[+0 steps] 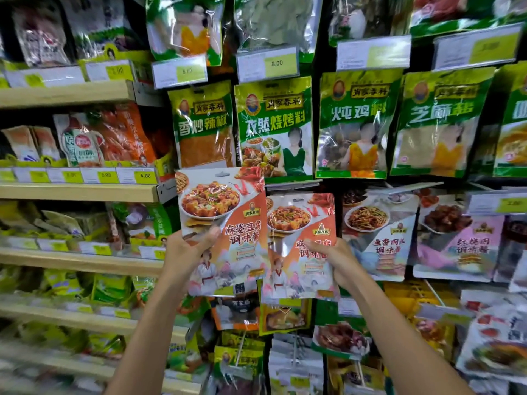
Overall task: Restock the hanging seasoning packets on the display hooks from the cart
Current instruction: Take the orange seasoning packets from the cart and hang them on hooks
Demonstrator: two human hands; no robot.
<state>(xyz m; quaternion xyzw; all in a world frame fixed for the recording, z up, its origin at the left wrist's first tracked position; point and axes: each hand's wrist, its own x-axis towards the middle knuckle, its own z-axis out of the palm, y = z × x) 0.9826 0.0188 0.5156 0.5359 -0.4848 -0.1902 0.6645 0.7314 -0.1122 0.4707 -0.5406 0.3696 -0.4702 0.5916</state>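
My left hand (186, 250) grips an orange-and-white mapo tofu sauce packet (225, 215) by its lower left side, thumb across the front. The packet is held up in front of the display, its hang slot at the top free of any hook. My right hand (332, 259) grips the right side of a second, identical packet (296, 252), which hangs or is held just right of the first and slightly lower. Its top edge sits under a price-tag rail. The hook behind it is hidden.
Green seasoning packets (275, 126) hang in a row above. More sauce packets (379, 235) hang to the right, others (285, 315) below. Wooden shelves (79, 192) with bagged goods and price tags run along the left. No cart is in view.
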